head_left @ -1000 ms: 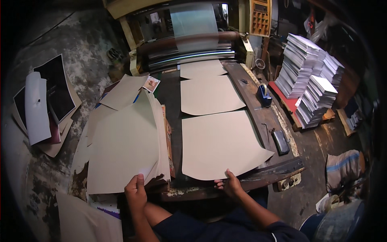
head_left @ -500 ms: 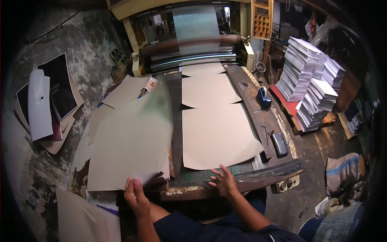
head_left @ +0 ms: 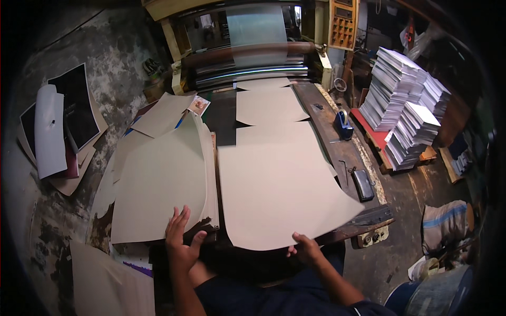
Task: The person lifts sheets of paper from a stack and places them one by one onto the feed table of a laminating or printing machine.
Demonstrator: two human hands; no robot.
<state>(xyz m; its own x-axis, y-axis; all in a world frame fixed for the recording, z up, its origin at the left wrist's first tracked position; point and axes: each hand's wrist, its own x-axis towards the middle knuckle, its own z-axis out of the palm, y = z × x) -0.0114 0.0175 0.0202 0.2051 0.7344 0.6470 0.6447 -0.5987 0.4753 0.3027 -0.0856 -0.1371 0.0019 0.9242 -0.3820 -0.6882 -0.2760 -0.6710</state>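
Observation:
A large beige paper sheet [head_left: 279,195] lies on top of a row of overlapping sheets [head_left: 269,108] that runs up to the rollers [head_left: 253,76]. My right hand [head_left: 305,250] pinches the near edge of the large sheet, thumb on top, and the sheet's right corner lifts a little. To the left rises a stack of similar beige sheets [head_left: 158,184], its top sheet curling up along the right side. My left hand [head_left: 183,239] is open in front of the stack's near edge, fingers spread, with nothing in it.
A blue tape dispenser [head_left: 343,126] and a black case [head_left: 362,184] sit on the right side of the machine table. Tall white paper stacks [head_left: 395,89] stand on a pallet farther right. Printed sheets [head_left: 74,121] lie at the far left; a control panel [head_left: 343,23] is up top.
A beige sheet has come off the left stack and over to the right, onto the row. My left hand has let go and opened; my right hand has closed on the sheet's near edge.

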